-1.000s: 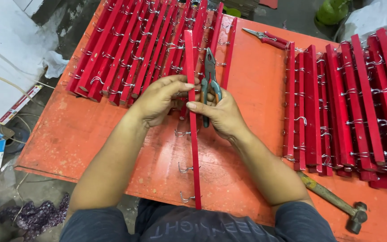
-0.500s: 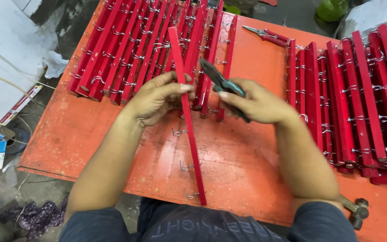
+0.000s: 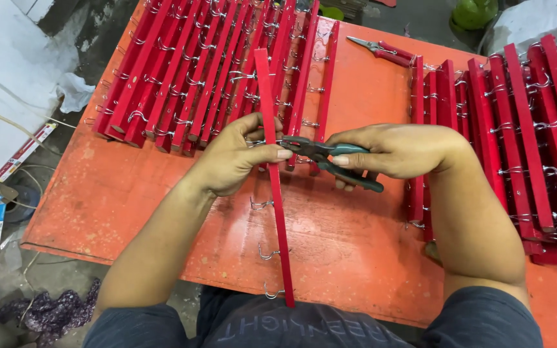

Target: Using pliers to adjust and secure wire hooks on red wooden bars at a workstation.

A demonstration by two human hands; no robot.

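Note:
My left hand [image 3: 238, 154] grips a long red wooden strip [image 3: 277, 212] with metal hooks along its side, holding it on edge over the orange table [image 3: 117, 200]. My right hand [image 3: 391, 149] holds green-handled pliers [image 3: 330, 154] level, their jaws pointing left at a hook on the strip just beside my left thumb. The strip runs from the far pile down to the table's near edge.
A pile of red hooked strips [image 3: 195, 71] lies at the far left and another pile [image 3: 517, 129] at the right. Red-handled pliers [image 3: 385, 48] lie at the far middle. A hammer is hidden behind my right arm.
My right hand has swung out to the right and turned the pliers from upright to level, jaws now at the strip. The strip has tilted slightly and my left hand stays on it.

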